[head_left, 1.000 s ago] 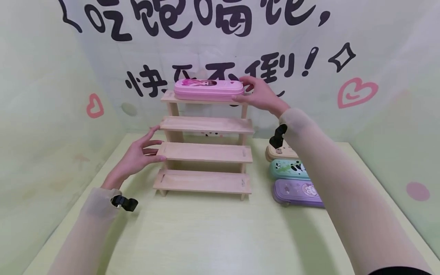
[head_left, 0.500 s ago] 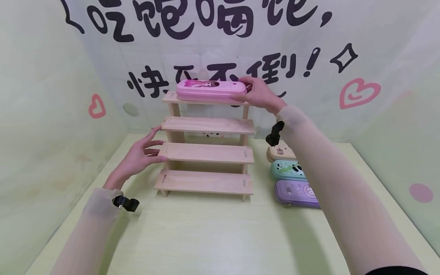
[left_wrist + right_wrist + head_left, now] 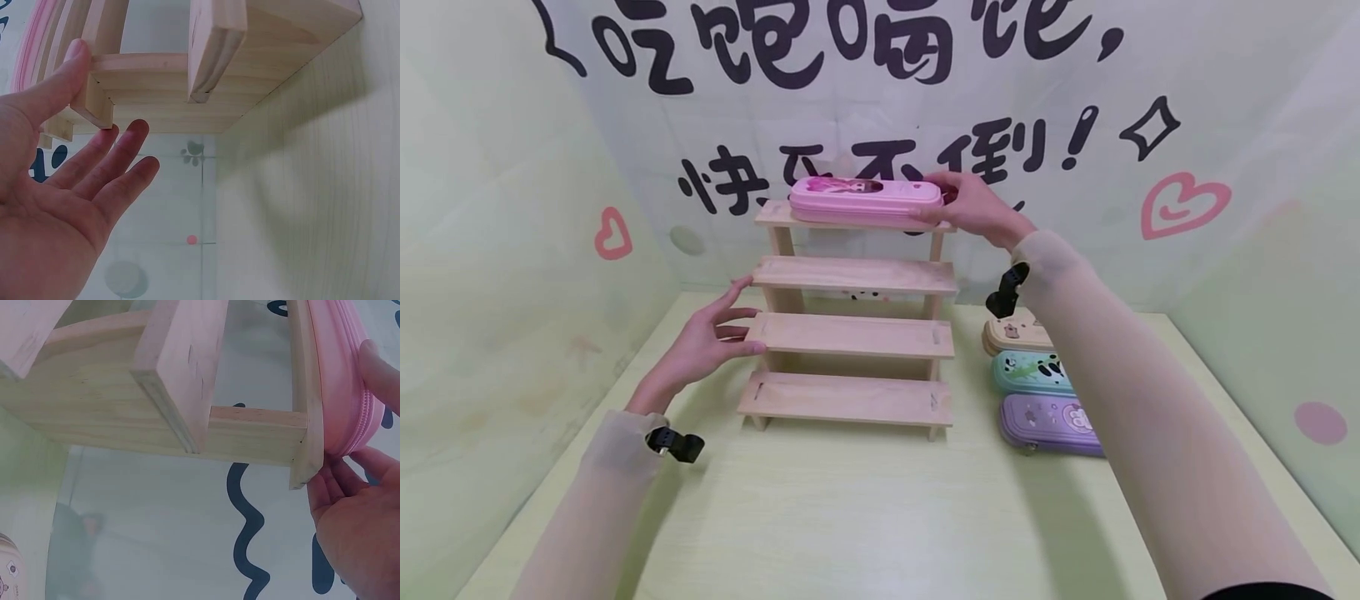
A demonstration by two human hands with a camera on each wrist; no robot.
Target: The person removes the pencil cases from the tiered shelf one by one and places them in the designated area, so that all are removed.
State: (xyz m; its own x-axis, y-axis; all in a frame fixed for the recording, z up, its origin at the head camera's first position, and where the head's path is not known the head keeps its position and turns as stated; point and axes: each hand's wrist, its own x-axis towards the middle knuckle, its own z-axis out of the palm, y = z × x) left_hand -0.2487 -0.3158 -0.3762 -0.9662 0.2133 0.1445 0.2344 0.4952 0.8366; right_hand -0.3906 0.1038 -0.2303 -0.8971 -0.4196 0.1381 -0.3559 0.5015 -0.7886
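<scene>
A pink zipped pencil case (image 3: 867, 203) with a printed picture on its lid lies on the top shelf of a pale wooden stepped rack (image 3: 850, 333). My right hand (image 3: 973, 208) holds the case at its right end, thumb on the near side; the right wrist view shows the fingers (image 3: 350, 481) by its zip and the shelf end. My left hand (image 3: 703, 340) touches the left side of the rack, its fingers spread and fairly straight. In the left wrist view the thumb (image 3: 69, 72) lies against a shelf end, with the fingertips near the shelf's lower corner.
Right of the rack, a beige case (image 3: 1017, 332), a green panda case (image 3: 1030, 371) and a purple case (image 3: 1048, 423) lie in a row, partly behind my right forearm. A printed cloth (image 3: 1075, 258) hangs close behind the rack, above the pale table (image 3: 850, 508).
The pink pencil case has slid slightly right along the top shelf, with my right hand on its end. My left hand stays against the rack.
</scene>
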